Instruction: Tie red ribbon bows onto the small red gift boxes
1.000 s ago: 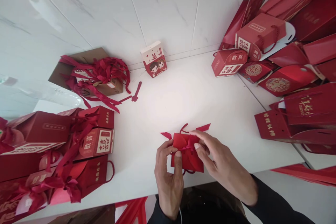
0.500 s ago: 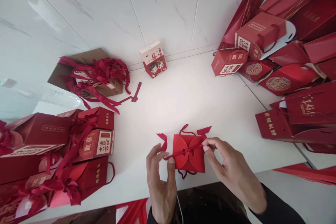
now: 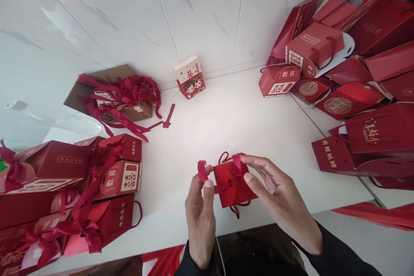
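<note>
A small red gift box [image 3: 228, 179] with a flap top and dark red rope handles sits near the table's front edge. Dark red ribbon [image 3: 237, 179] is knotted across its top. On the box's left, my left hand [image 3: 201, 211] pinches one end of the ribbon, which curls up above the thumb. My right hand [image 3: 284, 198] is at the right side of the box. Its fingertips hold the other ribbon end raised over the box corner, with the thumb spread lower down.
A cardboard box [image 3: 129, 114] spilling red ribbons stands at the back left. Ribbon-tied red boxes [image 3: 111, 177] are stacked at left. A small cartoon-couple box [image 3: 190, 79] leans near the tiled wall. Many red gift boxes [image 3: 280, 81] crowd the right side.
The ribbon was pulled straight across the box; now its ends are lifted and curl upward. My right fingers have moved up and left, and the box has turned slightly.
</note>
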Tool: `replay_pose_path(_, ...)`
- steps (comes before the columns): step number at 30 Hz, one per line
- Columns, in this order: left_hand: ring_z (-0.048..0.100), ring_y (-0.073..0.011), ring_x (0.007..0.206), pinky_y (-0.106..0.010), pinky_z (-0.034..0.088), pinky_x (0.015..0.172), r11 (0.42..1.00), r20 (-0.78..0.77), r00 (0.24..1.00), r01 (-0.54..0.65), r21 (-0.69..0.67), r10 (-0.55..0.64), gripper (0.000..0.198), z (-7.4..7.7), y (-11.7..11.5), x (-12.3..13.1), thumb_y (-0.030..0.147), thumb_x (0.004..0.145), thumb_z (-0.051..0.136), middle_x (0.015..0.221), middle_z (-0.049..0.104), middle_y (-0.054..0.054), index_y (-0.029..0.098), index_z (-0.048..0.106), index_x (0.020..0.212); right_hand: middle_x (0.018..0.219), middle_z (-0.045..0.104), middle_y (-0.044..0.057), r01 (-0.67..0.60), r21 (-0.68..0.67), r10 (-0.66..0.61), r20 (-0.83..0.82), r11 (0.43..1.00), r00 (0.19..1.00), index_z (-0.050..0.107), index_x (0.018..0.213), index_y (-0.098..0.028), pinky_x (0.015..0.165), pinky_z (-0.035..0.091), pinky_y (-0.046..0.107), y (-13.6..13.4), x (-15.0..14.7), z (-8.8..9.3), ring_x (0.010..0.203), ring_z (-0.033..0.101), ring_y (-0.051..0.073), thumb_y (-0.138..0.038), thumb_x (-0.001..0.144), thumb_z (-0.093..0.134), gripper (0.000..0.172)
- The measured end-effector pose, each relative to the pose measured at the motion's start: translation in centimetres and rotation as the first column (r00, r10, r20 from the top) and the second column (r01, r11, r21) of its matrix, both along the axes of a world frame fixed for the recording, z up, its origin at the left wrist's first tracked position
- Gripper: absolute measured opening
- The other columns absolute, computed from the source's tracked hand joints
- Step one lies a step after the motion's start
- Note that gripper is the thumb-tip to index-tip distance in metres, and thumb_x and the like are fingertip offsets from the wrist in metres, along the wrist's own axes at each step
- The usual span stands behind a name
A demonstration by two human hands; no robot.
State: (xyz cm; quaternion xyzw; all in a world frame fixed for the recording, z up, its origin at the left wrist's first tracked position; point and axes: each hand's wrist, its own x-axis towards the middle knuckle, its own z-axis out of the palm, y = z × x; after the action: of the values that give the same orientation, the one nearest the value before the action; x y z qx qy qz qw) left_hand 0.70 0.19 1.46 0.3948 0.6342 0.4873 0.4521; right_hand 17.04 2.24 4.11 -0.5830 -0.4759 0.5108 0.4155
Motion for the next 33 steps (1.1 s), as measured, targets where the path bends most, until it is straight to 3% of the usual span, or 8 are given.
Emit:
replay_pose_path(6,0.072,-0.0244,0.11,-0.035,0.059,0.09,0.981,-0.015,0.999,0.049,0.188,-0.047,0.03,1.8,2.7,0.1,0.045,0.1,0.058,0.11,0.078,-0.008,0.025,0.076,0.114,0.11,0.068,0.004,-0.113,0.108,0.126,-0.12,0.988,0.985,0.063,0.119,-0.029,0.099,0.058,0.04,1.5,-0.7,1.0,0.11,0.067,0.022,-0.038,0.096,0.066,0.025)
replay_pose_path(9,0.075,-0.0221,0.101,-0.034,0.06,0.089,0.974,-0.031,0.999,0.039,0.224,-0.032,0.03,1.8,2.9,0.3,0.045,0.1,0.057,0.108,0.079,-0.006,0.027,0.076,0.116,0.109,0.068,0.004,-0.148,0.136,0.161,-0.093,0.98,0.982,0.062,0.124,-0.03,0.101,0.057,0.038,1.6,-0.7,0.9,0.111,0.067,0.022,-0.038,0.099,0.062,0.026)
replay_pose_path(16,0.073,-0.0203,0.081,-0.032,0.059,0.076,0.989,-0.031,1.0,0.01,0.145,-0.005,0.04,1.7,2.4,0.3,0.053,0.098,0.057,0.085,0.076,-0.005,0.021,0.075,0.116,0.129,0.069,0.007,-0.104,0.142,0.106,-0.005,0.984,0.994,0.067,0.129,-0.031,0.109,0.053,0.043,0.4,-0.1,0.3,0.129,0.061,0.026,-0.044,0.102,0.058,0.031)
replay_pose_path(21,0.066,-0.0166,0.071,-0.038,0.053,0.091,0.997,-0.043,0.997,-0.058,0.046,0.06,0.045,0.7,1.4,-0.1,0.058,0.098,0.055,0.067,0.065,0.001,0.021,0.072,0.116,0.115,0.074,0.007,0.037,-0.021,-0.037,0.015,0.999,0.999,0.071,0.118,-0.027,0.091,0.063,0.036,-0.1,1.3,-0.7,0.109,0.071,0.026,-0.046,0.099,0.06,0.029)
replay_pose_path(25,0.064,-0.0161,0.073,-0.032,0.054,0.082,0.987,0.173,0.973,-0.139,-0.08,0.151,0.043,-0.3,0.7,-0.1,0.058,0.094,0.061,0.069,0.063,0.001,0.021,0.07,0.113,0.116,0.074,0.008,0.041,-0.095,-0.038,0.027,0.995,0.999,0.07,0.121,-0.026,0.087,0.063,0.034,-0.4,2.4,-1.9,0.102,0.073,0.024,-0.047,0.096,0.062,0.034)
replay_pose_path(29,0.058,-0.0115,0.063,-0.025,0.054,0.069,0.961,0.502,0.82,-0.227,-0.156,0.276,0.034,-0.7,0.9,0.1,0.05,0.086,0.076,0.064,0.055,0.005,0.021,0.071,0.104,0.112,0.074,0.007,0.058,-0.129,-0.06,-0.009,0.99,0.998,0.07,0.119,-0.026,0.088,0.062,0.031,-0.3,2.5,-2.0,0.102,0.072,0.023,-0.05,0.094,0.066,0.035)
replay_pose_path(31,0.061,-0.0126,0.067,-0.027,0.056,0.073,0.964,0.531,0.805,-0.22,-0.148,0.265,0.034,-0.6,1.0,0.0,0.048,0.086,0.076,0.067,0.058,0.003,0.02,0.072,0.105,0.109,0.074,0.006,0.069,-0.129,-0.072,-0.024,0.989,0.997,0.072,0.115,-0.027,0.086,0.062,0.031,-0.2,2.3,-1.6,0.102,0.071,0.023,-0.05,0.093,0.067,0.032)
replay_pose_path(33,0.067,-0.0165,0.081,-0.031,0.057,0.083,0.974,0.471,0.852,-0.193,-0.122,0.228,0.035,-0.3,1.1,-0.2,0.048,0.089,0.073,0.078,0.067,-0.001,0.02,0.072,0.111,0.106,0.074,0.006,0.092,-0.114,-0.097,-0.035,0.989,0.995,0.073,0.111,-0.027,0.086,0.062,0.031,-0.1,2.0,-0.9,0.103,0.071,0.024,-0.048,0.092,0.069,0.028)
